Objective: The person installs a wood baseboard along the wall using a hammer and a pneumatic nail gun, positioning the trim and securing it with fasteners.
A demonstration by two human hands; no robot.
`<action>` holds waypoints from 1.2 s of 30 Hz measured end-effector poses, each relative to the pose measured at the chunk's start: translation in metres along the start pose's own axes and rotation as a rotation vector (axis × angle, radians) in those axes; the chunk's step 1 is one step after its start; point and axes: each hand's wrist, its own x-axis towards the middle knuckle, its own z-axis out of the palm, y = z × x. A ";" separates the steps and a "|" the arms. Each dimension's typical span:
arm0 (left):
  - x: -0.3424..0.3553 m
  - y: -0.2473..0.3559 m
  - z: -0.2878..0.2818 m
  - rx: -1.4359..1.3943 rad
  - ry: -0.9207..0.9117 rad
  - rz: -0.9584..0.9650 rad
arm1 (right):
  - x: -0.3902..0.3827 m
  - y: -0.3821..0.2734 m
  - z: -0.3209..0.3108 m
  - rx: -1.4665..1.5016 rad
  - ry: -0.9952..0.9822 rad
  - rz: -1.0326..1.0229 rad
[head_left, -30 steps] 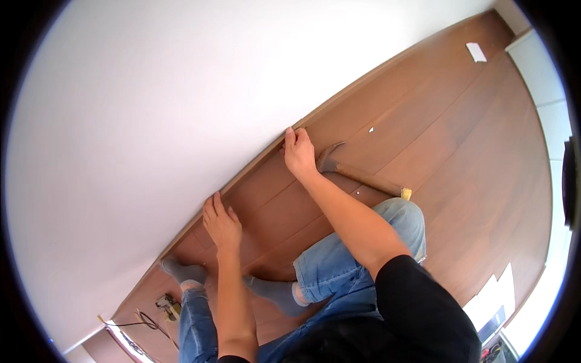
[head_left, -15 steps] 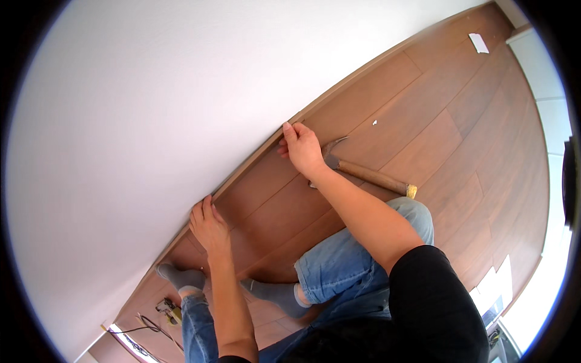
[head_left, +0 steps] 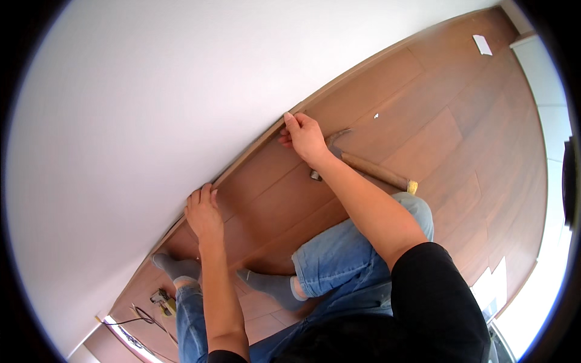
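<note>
One plain brown baseboard [head_left: 249, 155]: left hand [head_left: 204, 216] unclenched, fingers over its edge, right hand [head_left: 307, 139] half-curled, thumb on top, grip unclear

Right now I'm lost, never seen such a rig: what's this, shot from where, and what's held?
No machine: a person works bare-handed, seen from a wide fisheye camera worn on the head, so straight edges bend. The left hand and right hand both touch a long brown strip along the foot of the white wall; whether they grip or just press is hard to tell. On the floor lie a hammer, partly hidden by the right forearm, and a white scrap near the far corner.
</note>
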 end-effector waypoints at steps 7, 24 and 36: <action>-0.002 0.005 -0.001 0.020 0.050 0.023 | -0.002 -0.003 0.000 0.008 -0.005 0.030; 0.007 -0.007 0.004 -0.001 -0.068 -0.041 | 0.001 -0.004 -0.001 -0.023 -0.020 0.055; 0.009 -0.005 0.000 -0.011 -0.078 -0.033 | 0.000 -0.009 0.000 -0.048 -0.021 0.063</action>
